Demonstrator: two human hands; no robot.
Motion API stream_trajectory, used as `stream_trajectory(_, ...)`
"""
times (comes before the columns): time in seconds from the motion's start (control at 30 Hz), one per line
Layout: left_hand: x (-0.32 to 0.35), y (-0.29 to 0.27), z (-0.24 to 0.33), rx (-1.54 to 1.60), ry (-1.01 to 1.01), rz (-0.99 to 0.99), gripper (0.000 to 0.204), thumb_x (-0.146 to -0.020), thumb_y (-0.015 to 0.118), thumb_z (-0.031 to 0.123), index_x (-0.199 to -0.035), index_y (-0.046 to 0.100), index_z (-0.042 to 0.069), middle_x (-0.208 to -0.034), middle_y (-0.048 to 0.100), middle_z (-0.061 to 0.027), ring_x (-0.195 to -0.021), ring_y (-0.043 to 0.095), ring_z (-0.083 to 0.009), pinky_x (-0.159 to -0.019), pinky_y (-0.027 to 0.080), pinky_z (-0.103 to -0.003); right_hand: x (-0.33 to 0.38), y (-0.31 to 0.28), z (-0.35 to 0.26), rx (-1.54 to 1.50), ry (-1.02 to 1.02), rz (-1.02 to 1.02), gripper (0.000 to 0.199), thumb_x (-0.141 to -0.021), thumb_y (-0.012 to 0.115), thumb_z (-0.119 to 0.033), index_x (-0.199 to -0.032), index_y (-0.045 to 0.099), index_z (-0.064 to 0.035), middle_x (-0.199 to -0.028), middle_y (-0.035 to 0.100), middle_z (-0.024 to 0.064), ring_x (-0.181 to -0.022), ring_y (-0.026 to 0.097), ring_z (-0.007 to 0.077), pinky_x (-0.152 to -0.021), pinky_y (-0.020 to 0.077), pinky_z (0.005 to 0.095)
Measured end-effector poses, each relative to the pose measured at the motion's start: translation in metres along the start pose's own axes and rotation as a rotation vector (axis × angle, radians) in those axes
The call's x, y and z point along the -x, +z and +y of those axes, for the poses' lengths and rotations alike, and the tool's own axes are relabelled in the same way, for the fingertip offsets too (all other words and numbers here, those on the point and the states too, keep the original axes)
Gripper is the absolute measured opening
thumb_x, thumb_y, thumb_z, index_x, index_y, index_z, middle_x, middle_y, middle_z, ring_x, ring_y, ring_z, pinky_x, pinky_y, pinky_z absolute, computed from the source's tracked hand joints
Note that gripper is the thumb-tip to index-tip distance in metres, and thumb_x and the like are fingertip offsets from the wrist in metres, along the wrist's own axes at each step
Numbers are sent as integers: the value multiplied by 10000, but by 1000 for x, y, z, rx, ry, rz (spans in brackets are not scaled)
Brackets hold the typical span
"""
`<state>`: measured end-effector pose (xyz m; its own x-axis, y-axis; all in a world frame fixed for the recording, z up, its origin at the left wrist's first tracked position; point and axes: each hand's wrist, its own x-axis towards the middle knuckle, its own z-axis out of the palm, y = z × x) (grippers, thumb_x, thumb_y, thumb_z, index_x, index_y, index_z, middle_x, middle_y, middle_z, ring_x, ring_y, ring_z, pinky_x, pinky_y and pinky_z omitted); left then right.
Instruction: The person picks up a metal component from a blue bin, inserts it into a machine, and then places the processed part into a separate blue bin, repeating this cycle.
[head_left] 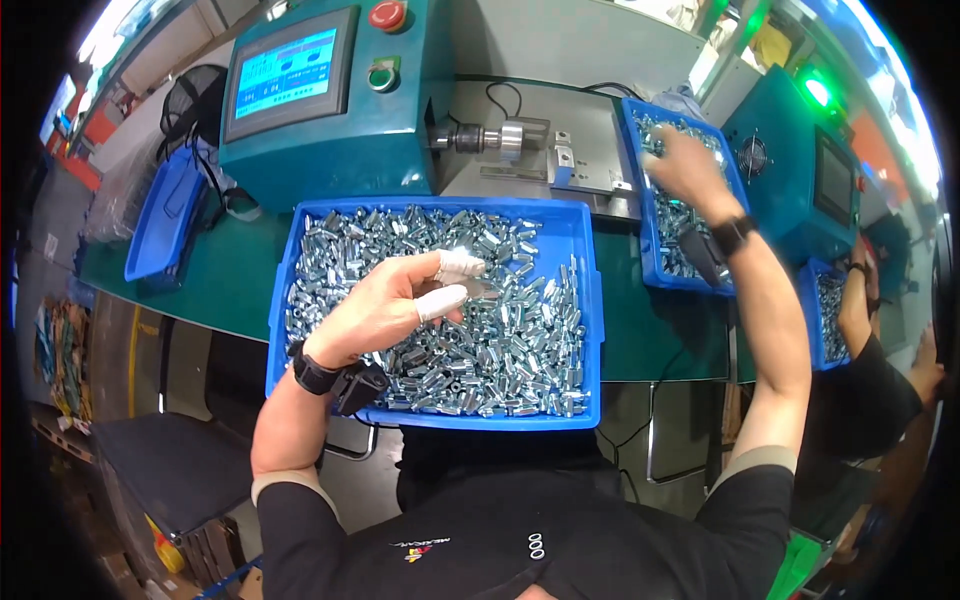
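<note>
1. A small metal fitting (pixel 484 290) is pinched between the taped fingertips (pixel 452 266) of the left hand (pixel 385 305), above the large blue bin (pixel 590 330) of zinc-plated fittings (pixel 500 350).
2. The right hand (pixel 685 165) is laid in the smaller blue bin (pixel 632 160); whether its grip is closed cannot be told.
3. A light, steady pinch is advised.

Over the big blue tray (pixel 585 300) heaped with silvery metal fittings (pixel 520 340), the left hand (pixel 385 305) pinches one small piece between taped fingertips (pixel 458 266), while the right hand (pixel 685 165) reaches into the smaller blue bin (pixel 632 120) right of it, beside the teal machine (pixel 330 150).
</note>
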<state>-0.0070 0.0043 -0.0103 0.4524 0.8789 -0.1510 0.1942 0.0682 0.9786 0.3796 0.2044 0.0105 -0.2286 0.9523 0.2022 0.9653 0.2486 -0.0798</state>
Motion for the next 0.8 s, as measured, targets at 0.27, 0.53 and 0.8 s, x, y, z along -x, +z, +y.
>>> stream_trajectory(0.27,-1,7,4,19,-6,-66,394,-1032,618,196,-1397,618,46,-1181,727,-52,-903,674,-101,-820,525,-262,67,-6,-15,-336,-308,57,313,-914,732,-157,-1199,691,-33,-1095,697,182,-982,685,368,-868,557,447)
stream_trajectory(0.53,-7,6,1,36,-63,-29,384,-1041,619,186,-1403,614,55,-1204,727,-53,-898,669,-82,-797,528,-244,83,40,-93,-93,-795,-299,170,-800,779,-113,-966,745,-91,-948,694,99,-1010,650,341,-863,509,456)
stream_trajectory(0.8,-2,4,1,36,-19,-40,385,-1044,604,169,-1409,605,48,-1216,725,-74,-913,672,-91,-823,540,-255,64,29,-86,-386,-741,-227,128,-815,771,-93,-939,743,-83,-919,698,87,-954,657,304,-856,511,411)
